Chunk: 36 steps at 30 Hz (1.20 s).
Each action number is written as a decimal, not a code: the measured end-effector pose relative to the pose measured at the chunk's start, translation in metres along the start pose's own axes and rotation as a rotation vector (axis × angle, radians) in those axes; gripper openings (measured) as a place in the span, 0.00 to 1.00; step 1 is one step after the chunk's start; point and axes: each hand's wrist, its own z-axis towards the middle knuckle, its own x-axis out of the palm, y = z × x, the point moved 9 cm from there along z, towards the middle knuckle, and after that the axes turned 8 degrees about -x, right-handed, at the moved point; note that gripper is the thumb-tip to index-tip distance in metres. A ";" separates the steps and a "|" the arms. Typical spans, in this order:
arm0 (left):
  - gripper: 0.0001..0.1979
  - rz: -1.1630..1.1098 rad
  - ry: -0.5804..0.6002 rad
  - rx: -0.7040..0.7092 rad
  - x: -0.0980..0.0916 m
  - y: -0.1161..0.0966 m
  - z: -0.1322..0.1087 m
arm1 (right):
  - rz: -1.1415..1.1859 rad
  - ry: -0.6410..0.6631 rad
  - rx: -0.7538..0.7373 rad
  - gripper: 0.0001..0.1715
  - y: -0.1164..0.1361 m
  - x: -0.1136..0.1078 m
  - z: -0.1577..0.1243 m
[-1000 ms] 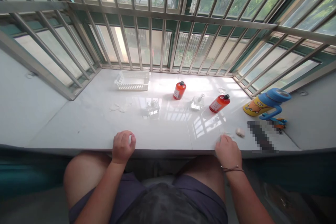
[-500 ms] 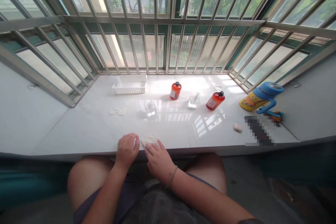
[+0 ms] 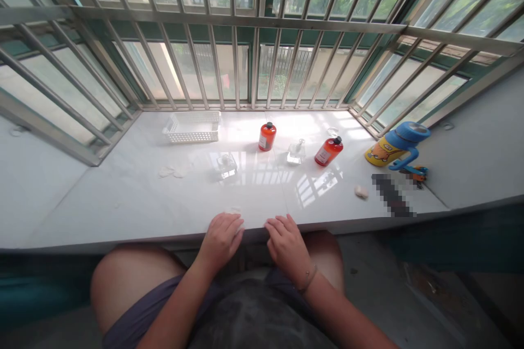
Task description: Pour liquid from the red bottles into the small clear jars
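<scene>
My left hand (image 3: 223, 237) rests at the front edge of the white counter, its fingers stretched over a thin off-white piece (image 3: 233, 210). Most of that piece is hidden under the hand; its material I cannot make out. To the right, my right hand (image 3: 287, 242) is apart from it at the counter's edge, fingers loosely spread and holding nothing. Beyond the hands stand a clear glass bottle (image 3: 226, 166) and a second clear glass bottle (image 3: 295, 152) with a nozzle. Another thin whitish piece (image 3: 171, 172) lies flat on the left.
Two red bottles with black caps, one in the middle (image 3: 267, 137) and one on the right (image 3: 328, 151), stand farther back. A white plastic basket (image 3: 192, 127) sits by the barred window. On the right are a blue-and-yellow flask (image 3: 388, 147) and a small beige lump (image 3: 361, 192).
My left hand has moved right and over the off-white piece. My right hand has come off that piece and shifted right. The view has turned slightly.
</scene>
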 end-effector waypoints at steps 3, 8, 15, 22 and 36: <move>0.12 0.027 -0.007 -0.032 -0.004 0.006 0.000 | -0.048 -0.058 0.076 0.23 -0.028 -0.024 -0.017; 0.09 0.035 0.006 0.002 -0.012 0.016 -0.004 | -0.081 -0.103 0.069 0.22 -0.038 -0.036 -0.033; 0.12 0.033 0.006 0.002 -0.034 0.034 -0.003 | 0.110 -0.011 -0.297 0.26 0.040 0.004 0.008; 0.08 0.112 -0.062 -0.068 -0.054 0.055 -0.003 | 0.158 0.046 -0.409 0.22 0.080 0.040 0.070; 0.07 0.080 -0.051 -0.067 -0.036 0.058 -0.001 | 0.087 -0.051 -0.162 0.13 -0.028 -0.016 0.004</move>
